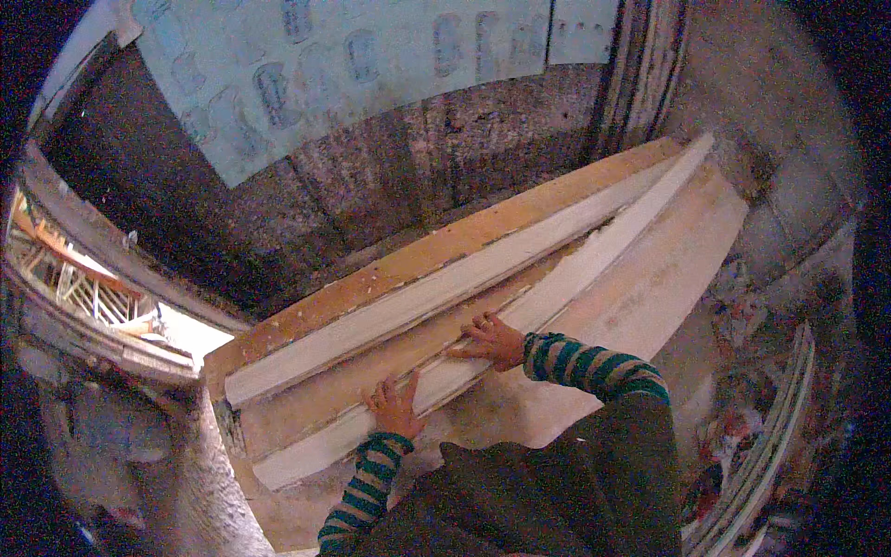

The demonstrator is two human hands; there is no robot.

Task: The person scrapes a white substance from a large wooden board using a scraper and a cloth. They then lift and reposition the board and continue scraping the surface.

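Observation:
A long pale strip (575, 283), perhaps a plaster or wooden moulding, runs aslant over a worn wooden tabletop (520, 404). Fingers apart, my left hand (394, 408) rests on the nearer end of this strip. Farther along to the right, my right hand (492, 343) lies over the same strip with its fingers stretched across it. Beyond it, roughly parallel, lies a second pale strip (371, 334) near the table's far edge; neither hand touches that one. The undersides of both palms are hidden.
Behind the table stands a dark, stained wall (371, 176) with a light blue panel (371, 65) above. A bright opening (121, 297) shows at the left. Several long thin strips (766, 446) and scattered debris (733, 418) lie on the floor at the right.

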